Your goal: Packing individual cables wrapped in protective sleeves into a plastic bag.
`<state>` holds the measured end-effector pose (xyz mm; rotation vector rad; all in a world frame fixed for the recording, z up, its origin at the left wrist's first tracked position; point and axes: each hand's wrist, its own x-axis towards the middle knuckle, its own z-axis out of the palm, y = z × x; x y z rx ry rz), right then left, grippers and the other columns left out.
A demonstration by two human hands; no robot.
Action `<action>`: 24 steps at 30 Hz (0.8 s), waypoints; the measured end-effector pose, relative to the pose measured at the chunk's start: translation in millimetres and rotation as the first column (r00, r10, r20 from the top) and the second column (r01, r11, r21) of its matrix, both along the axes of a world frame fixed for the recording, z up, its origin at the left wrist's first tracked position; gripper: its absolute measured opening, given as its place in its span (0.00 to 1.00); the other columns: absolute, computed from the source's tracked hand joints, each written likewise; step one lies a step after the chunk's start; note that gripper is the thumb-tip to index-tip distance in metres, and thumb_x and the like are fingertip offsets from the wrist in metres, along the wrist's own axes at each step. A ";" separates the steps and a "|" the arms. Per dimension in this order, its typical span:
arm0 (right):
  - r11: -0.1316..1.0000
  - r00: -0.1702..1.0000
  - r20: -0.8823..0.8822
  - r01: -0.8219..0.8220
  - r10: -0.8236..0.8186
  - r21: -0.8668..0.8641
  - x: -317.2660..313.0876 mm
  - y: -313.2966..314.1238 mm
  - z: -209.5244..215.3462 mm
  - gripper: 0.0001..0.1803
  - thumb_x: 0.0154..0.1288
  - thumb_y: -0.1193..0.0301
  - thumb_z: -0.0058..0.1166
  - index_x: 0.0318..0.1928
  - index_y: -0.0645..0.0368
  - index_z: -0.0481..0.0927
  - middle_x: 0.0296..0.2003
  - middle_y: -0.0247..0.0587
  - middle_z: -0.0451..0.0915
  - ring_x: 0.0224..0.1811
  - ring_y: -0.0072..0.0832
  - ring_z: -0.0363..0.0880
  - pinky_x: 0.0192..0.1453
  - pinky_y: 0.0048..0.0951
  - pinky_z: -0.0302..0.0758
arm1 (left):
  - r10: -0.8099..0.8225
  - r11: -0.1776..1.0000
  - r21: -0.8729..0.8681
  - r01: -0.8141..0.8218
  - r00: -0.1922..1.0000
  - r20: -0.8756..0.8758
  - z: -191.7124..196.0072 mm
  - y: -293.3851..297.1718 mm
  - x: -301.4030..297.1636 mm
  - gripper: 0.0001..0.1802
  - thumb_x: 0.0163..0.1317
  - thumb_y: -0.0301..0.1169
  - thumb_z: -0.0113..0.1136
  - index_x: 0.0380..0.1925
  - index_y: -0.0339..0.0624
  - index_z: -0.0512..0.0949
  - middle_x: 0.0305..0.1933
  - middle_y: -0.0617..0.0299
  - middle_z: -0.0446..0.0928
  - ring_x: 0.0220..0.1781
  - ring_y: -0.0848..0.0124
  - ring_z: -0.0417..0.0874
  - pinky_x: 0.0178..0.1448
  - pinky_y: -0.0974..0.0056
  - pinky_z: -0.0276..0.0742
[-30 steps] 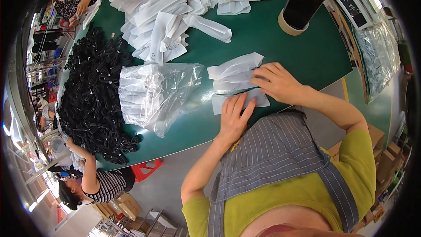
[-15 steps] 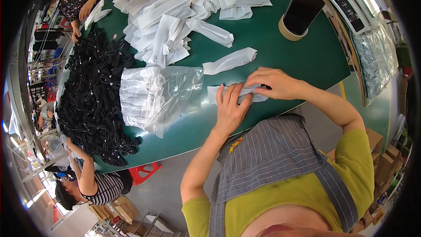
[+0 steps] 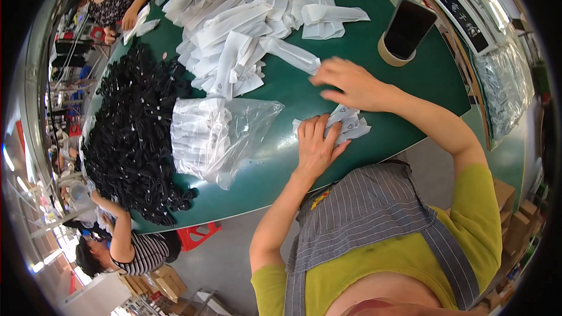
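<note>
My left hand (image 3: 317,145) is on the green table near its front edge, its fingers pressing down on small white pouches (image 3: 353,127). Part of these pouches is hidden under the fingers, so I cannot tell how many there are. Farther out is my right hand (image 3: 354,85), blurred by motion, with fingers stretched and thumb apart. Its fingertips meet the near end of a single white pouch (image 3: 290,52), which juts from a heap of white pouches (image 3: 234,20); whether they touch it is unclear.
A clear plastic bag (image 3: 202,134) with stacked white pouches lies left of my hands. Beyond it spreads a pile of black coiled cords (image 3: 132,134). At the right a phone (image 3: 410,26) leans in a tape roll (image 3: 395,55). Two other people are at the table's left side.
My right hand has moved from beside my left hand to the pouch at the heap's edge. The loose pouch that lay just beyond my hands has left its spot. The view has shifted slightly.
</note>
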<state>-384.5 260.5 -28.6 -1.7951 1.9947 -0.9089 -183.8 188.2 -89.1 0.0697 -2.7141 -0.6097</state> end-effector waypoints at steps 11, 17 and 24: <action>0.946 0.942 0.260 -0.266 0.214 0.187 -35.0 14.9 -20.1 0.22 0.50 0.82 0.49 0.49 0.57 0.76 0.45 0.46 0.75 0.52 0.40 0.73 0.56 0.40 0.70 | -0.027 1.000 -0.013 0.028 0.998 0.051 17.6 -12.8 -6.6 0.39 0.42 0.52 0.74 0.51 0.41 0.75 0.66 0.44 0.64 0.72 0.45 0.59 0.73 0.39 0.50; 0.778 0.542 -0.559 0.449 -0.628 -0.439 -110.0 -37.2 -35.4 0.15 0.54 0.81 0.50 0.44 0.65 0.74 0.47 0.52 0.76 0.51 0.47 0.74 0.53 0.46 0.70 | -0.021 0.999 0.039 0.021 1.000 0.005 11.5 -8.0 -10.5 0.37 0.41 0.50 0.75 0.50 0.42 0.75 0.61 0.48 0.68 0.62 0.49 0.67 0.66 0.43 0.58; 0.869 0.758 -0.444 0.484 -0.477 -0.106 -44.2 -1.4 -1.5 0.15 0.57 0.79 0.51 0.47 0.59 0.76 0.40 0.43 0.75 0.47 0.41 0.75 0.51 0.39 0.71 | -0.085 0.988 0.130 0.084 0.996 0.002 11.0 7.9 10.6 0.40 0.41 0.49 0.74 0.54 0.41 0.72 0.63 0.46 0.67 0.65 0.48 0.65 0.67 0.43 0.59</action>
